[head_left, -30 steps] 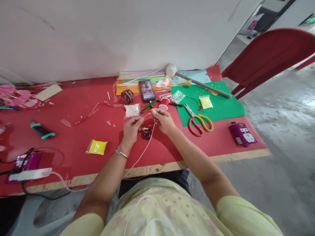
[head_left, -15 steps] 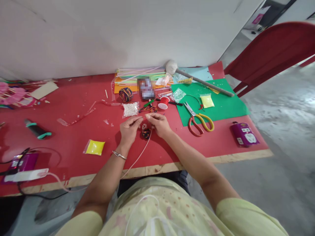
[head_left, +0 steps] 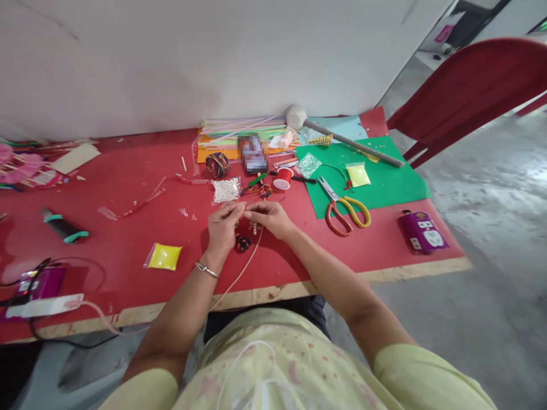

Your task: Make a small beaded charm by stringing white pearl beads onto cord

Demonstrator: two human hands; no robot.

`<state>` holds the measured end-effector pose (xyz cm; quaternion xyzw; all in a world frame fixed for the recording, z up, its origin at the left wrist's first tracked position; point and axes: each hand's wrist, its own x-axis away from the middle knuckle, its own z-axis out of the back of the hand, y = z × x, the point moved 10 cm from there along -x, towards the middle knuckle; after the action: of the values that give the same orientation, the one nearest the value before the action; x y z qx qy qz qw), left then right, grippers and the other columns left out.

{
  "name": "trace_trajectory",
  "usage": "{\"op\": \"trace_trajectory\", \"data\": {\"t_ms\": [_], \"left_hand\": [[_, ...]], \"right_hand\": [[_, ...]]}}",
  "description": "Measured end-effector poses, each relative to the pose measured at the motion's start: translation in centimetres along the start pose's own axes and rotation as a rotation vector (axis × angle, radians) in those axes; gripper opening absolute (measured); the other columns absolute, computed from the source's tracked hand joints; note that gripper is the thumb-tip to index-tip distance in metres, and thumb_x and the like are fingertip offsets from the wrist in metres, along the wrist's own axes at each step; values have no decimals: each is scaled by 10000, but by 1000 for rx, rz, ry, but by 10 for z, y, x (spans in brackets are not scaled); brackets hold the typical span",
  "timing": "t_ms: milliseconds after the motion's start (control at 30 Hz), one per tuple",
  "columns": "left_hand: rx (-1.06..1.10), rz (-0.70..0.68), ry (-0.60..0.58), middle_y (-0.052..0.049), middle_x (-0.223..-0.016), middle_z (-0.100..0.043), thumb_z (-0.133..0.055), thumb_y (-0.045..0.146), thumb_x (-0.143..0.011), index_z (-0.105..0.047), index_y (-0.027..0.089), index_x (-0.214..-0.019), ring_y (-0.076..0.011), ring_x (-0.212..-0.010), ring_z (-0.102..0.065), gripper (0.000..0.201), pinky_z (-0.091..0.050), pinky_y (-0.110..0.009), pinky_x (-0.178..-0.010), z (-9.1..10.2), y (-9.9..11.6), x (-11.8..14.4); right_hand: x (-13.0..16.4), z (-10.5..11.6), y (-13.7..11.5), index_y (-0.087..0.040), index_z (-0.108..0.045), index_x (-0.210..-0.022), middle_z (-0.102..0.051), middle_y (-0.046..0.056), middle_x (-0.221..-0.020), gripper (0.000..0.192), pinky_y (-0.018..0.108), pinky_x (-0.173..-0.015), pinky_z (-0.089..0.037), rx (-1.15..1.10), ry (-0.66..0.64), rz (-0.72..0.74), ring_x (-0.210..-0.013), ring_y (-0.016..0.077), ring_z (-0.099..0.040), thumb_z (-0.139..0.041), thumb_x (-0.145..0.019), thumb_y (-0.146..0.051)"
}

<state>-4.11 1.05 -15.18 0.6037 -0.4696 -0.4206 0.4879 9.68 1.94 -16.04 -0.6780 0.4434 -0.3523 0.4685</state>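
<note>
My left hand (head_left: pixel 223 228) and my right hand (head_left: pixel 270 218) meet fingertip to fingertip above the red table (head_left: pixel 128 233). Between them they pinch a thin thread with a few white beads (head_left: pixel 255 228) hanging under the right fingers. A small dark multicoloured yarn piece (head_left: pixel 243 244) dangles just below the left hand. A pale cord (head_left: pixel 239 273) runs from under the hands over the table edge toward my lap. A bag of white beads (head_left: pixel 227 189) lies just beyond the hands.
A red thread spool (head_left: pixel 282 179), a yarn ball (head_left: pixel 217 164) and red-and-yellow scissors (head_left: pixel 347 209) on a green sheet (head_left: pixel 384 182) lie beyond and right. A yellow packet (head_left: pixel 164 256) lies left; purple power strips (head_left: pixel 422 230) sit at both ends. A red chair (head_left: pixel 470 91) stands right.
My right hand has moved left and toward me, so the fingertips of both hands now touch. The dark yarn piece has shifted left and lower under the left hand.
</note>
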Motion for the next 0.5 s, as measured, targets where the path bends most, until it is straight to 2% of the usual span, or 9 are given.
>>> {"op": "trace_trajectory", "data": {"t_ms": [67, 133, 200, 267, 367, 500], "left_hand": [[54, 21, 30, 6, -714, -603, -819, 389, -752, -775, 215, -804, -59, -505, -407, 187, -305, -214, -431, 4, -2, -3], [72, -10, 110, -10, -804, -650, -817, 362, -738, -747, 197, -768, -51, -528, -455, 182, -350, -198, -442, 15, 3, -6], [60, -69, 186, -41, -983, -697, -805, 312, -725, -692, 176, -706, -69, -625, -571, 179, -442, -193, -491, 26, 12, -8], [56, -105, 205, -69, -1084, -711, -768, 288, -739, -624, 167, -690, -135, -793, -682, 194, -513, -207, -543, 32, 20, -10], [42, -107, 194, -83, -1043, -741, -715, 308, -782, -556, 185, -769, -194, -871, -736, 202, -538, -224, -540, 34, 25, -11], [-2, -154, 195, -33, -828, -747, -722, 326, -813, -545, 202, -863, -163, -692, -727, 221, -523, -224, -512, 33, 32, -7]], "right_hand": [[0, 5, -3, -163, -756, -861, -634, -32, -610, 372, 210, -480, -427, 21, 30, 8, -495, 80, -524, -837, -720, -498], [1, 12, -6, -168, -737, -832, -607, -45, -595, 363, 210, -464, -411, 15, 81, 11, -477, 73, -501, -834, -721, -500], [2, 19, -8, -174, -713, -805, -574, -60, -572, 353, 208, -446, -396, -5, 124, 13, -456, 65, -471, -835, -720, -493], [2, 23, -9, -179, -692, -783, -549, -71, -545, 349, 210, -428, -382, -28, 149, 9, -430, 60, -446, -837, -718, -489], [3, 26, -9, -188, -677, -780, -544, -75, -528, 359, 219, -407, -371, -53, 164, -6, -400, 63, -435, -842, -707, -499], [5, 22, -13, -190, -678, -787, -552, -71, -523, 367, 225, -401, -352, -44, 146, 10, -395, 68, -439, -840, -708, -510]]}}
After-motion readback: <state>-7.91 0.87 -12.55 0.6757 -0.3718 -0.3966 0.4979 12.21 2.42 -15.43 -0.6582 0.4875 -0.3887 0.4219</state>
